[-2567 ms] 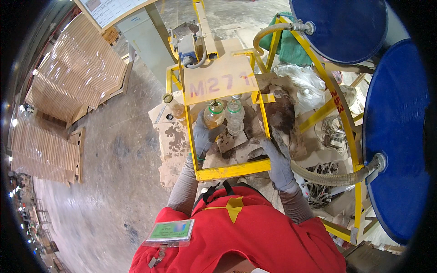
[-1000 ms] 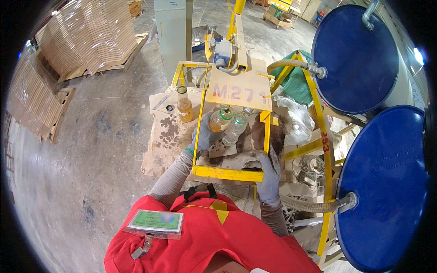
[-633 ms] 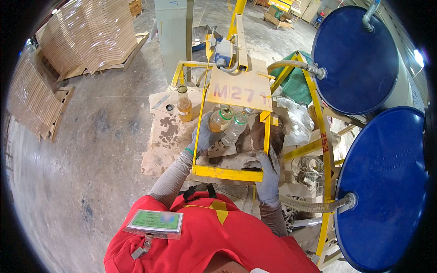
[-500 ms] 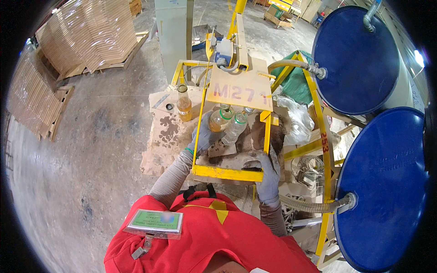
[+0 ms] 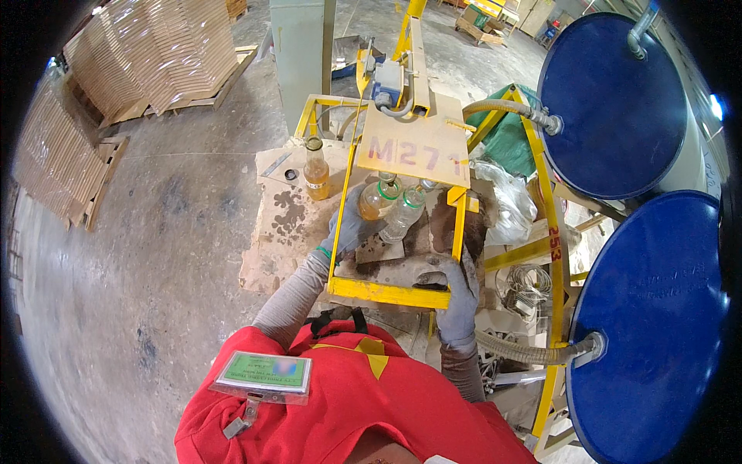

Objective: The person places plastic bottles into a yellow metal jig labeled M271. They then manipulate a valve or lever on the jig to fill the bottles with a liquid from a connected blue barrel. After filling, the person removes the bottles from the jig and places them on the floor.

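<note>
Red top (image 5: pixel 332 410): nearest of all, behind both hands, with a green badge (image 5: pixel 263 373) clipped on, nearer the left forearm.
Right hand (image 5: pixel 456 290): grey-gloved, bent about the near right corner of the yellow frame (image 5: pixel 386 293) and touching it; how tightly the fingers close cannot be told.
Left hand (image 5: pixel 354 230): grey-gloved, reaching in behind the frame's left post, curled round the lower part of the green-ringed bottle; some fingers are hidden.
Green-ringed bottle (image 5: pixel 376 204): in the left hand, amber liquid low inside, its top close under the tan board (image 5: pixel 417 143).
Clear bottle (image 5: pixel 401 221): just right of the held one, between the two hands, leaning a little, also with a green ring.
Stained cardboard (image 5: pixel 267 251): under the bottles, spreading out to the left of the left hand.
Tall amber bottle (image 5: pixel 316 175): standing upright beyond the left hand and to its left, near a small black ring (image 5: pixel 291 175).
Ribbed hose (image 5: pixel 533 353): to the right of the right hand, running to the nearer blue drum (image 5: pixel 649 309).
Grey-blue box (image 5: pixel 389 81): past the board, straight ahead of the hands, with a cable attached.
White plastic (image 5: pixel 512 203): heaped beyond the right hand, to its right, near a green sack (image 5: pixel 510 147).
Wrapped stacks (image 5: pixel 158 58): far beyond the left hand, well to its left.
</note>
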The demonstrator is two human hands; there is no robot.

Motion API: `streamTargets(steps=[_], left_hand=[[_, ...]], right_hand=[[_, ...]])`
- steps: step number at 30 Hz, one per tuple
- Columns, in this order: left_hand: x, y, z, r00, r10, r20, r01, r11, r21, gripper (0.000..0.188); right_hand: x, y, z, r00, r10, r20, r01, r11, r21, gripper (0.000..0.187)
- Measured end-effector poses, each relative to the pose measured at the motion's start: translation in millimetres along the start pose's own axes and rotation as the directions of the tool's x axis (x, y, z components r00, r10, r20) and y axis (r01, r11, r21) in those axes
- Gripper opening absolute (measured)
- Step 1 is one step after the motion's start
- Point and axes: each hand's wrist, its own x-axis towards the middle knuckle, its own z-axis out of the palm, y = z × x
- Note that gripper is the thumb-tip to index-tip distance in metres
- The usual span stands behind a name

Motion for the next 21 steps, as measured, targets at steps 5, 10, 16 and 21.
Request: streamTargets(steps=[5, 10, 16, 21], left_hand=[[-1, -4, -1, 1.0, -0.024, 0.006, 0.024, 1.0, -0.018, 0.069], [1, -1, 1, 0.999, -0.033, -0.007, 0.033, 0.996, 0.078, 0.07], [3, -12, -1, 1.0, 0.011, 0.018, -0.012, 1.0, 0.023, 0.078], [1, -10, -1, 1.0, -0.014, 0.0, 0.014, 1.0, 0.006, 0.074]], right_hand=[[0, -10, -2, 0.998, 0.048, 0.036, -0.048, 0.999, 0.014, 0.03], [-2, -8, -2, 0.999, 0.032, 0.004, -0.032, 0.999, -0.002, 0.031], [0, 2, -6, 0.983, -0.185, 0.021, 0.185, 0.962, -0.201, 0.028], [7, -33, -2, 0.995, -0.082, 0.047, 0.087, 0.99, -0.108, 0.029]])
